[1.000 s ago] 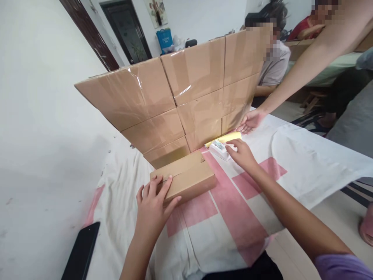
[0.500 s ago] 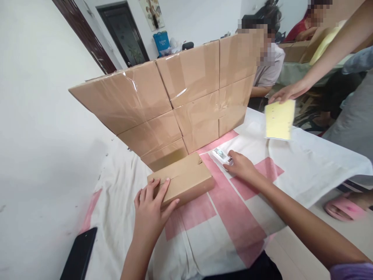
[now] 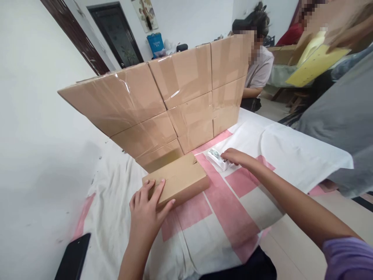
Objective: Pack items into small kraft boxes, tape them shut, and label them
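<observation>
A flat brown cardboard box [image 3: 182, 177] lies on the white and pink cloth [image 3: 227, 217] in front of me. My left hand [image 3: 147, 206] rests on the box's near left corner, fingers spread flat. My right hand [image 3: 236, 156] reaches to a small white device [image 3: 216, 158] right of the box, its fingers curled against the device's right end. Whether they grip it or only touch it is unclear.
A wall of taped cardboard boxes [image 3: 163, 101] stands behind the flat box. A black phone [image 3: 72, 261] lies at the near left. Another person's hand holds a yellow sheet [image 3: 316, 64] at the top right. A seated person [image 3: 258, 70] is behind the boxes.
The other person's hand has lifted the yellow sheet off the cloth, up and to the right. My right hand has settled on the white device. My left hand stays on the box.
</observation>
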Available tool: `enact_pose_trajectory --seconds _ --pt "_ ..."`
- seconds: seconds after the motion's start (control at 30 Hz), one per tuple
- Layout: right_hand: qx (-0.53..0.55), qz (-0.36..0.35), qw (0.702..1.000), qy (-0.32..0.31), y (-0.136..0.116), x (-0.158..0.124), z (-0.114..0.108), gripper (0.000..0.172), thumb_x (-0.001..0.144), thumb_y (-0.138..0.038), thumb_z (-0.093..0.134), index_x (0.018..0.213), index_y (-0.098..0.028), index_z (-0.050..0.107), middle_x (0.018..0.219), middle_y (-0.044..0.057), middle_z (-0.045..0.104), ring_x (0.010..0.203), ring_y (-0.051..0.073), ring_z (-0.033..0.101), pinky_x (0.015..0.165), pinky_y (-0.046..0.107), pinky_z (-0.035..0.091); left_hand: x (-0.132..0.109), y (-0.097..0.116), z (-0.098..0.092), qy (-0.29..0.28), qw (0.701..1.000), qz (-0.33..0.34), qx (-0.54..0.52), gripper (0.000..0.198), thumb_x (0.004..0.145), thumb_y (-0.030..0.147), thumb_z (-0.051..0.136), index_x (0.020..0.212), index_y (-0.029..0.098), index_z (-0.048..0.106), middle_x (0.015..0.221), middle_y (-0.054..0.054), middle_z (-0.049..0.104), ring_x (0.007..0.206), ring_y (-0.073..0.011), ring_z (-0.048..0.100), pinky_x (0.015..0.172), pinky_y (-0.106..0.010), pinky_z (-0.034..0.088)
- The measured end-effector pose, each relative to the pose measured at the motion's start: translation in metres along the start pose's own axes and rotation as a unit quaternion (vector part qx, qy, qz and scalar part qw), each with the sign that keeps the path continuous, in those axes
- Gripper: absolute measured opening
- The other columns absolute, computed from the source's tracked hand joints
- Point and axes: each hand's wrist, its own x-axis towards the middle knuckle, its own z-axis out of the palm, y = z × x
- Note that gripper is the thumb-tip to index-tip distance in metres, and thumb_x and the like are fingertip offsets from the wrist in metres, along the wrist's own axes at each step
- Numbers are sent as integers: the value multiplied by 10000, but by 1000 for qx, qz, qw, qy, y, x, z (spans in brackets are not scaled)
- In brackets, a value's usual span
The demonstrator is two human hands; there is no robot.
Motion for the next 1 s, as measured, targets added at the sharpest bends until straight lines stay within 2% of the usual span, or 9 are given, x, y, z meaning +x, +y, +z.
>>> enact_pose_trajectory --seconds 0.07,0.13,0.2,0.3,0.37,0.5,0.63,0.8,1.0 --pt "20 27 999 -40 -3 5 -4 183 840 -261 581 692 -160 542 563 32 539 447 118 437 453 258 292 0 0 0 2 1000 2 4 554 916 502 624 1405 246 579 1347 -149 568 1256 -339 542 1006 -484 399" --pt "41 41 997 -60 -7 6 -7 171 825 -232 610 689 -156 538 509 23 518 398 113 421 420 251 294 -1 1 0 4 1000 2 8 547 915 499 625 1398 244 585 1347 -147 568 1251 -340 545 1002 -484 400" --pt "71 42 994 -65 -11 4 -8 136 834 -215 620 739 -148 548 549 44 572 402 131 493 411 249 355 0 1 1 7 1000 2 9 544 915 495 626 1394 242 589 1343 -145 570 1249 -340 548 999 -484 400" --pt "130 32 989 -63 -13 -4 -9 91 867 -192 608 822 -146 544 713 89 673 486 168 631 460 263 483 0 2 2 11 1000 1 8 546 912 490 631 1397 245 585 1342 -142 570 1252 -338 548 996 -480 402" --pt "165 23 984 -58 -11 -10 -9 90 884 -171 600 823 -147 539 771 108 701 517 177 664 495 279 534 -1 2 2 11 1000 0 7 544 911 494 631 1396 249 584 1345 -140 571 1256 -336 547 998 -478 400" --pt "229 -6 973 -39 4 -21 -4 166 910 -154 583 750 -152 538 748 120 715 569 173 682 562 275 575 -1 3 2 20 1000 -6 5 529 919 505 612 1385 256 591 1333 -136 580 1267 -332 548 998 -479 399" --pt "285 -43 958 1 21 -30 7 201 908 -132 574 714 -164 532 720 106 710 654 165 692 640 248 570 -2 4 1 21 1000 -11 4 523 921 504 605 1379 252 595 1333 -138 578 1278 -335 548 1001 -484 400" --pt "337 -87 937 38 36 -36 22 189 897 -141 553 709 -162 564 777 92 714 725 162 690 727 259 566 -2 6 0 22 1000 -16 3 516 921 495 608 1376 253 599 1331 -137 580 1284 -334 548 1005 -482 400" --pt "378 -91 920 54 42 -35 32 192 870 -169 563 680 -165 588 779 74 718 752 154 682 738 242 544 -4 4 3 22 999 -26 2 525 916 502 610 1387 271 588 1366 -128 563 1298 -325 544 1009 -471 395"
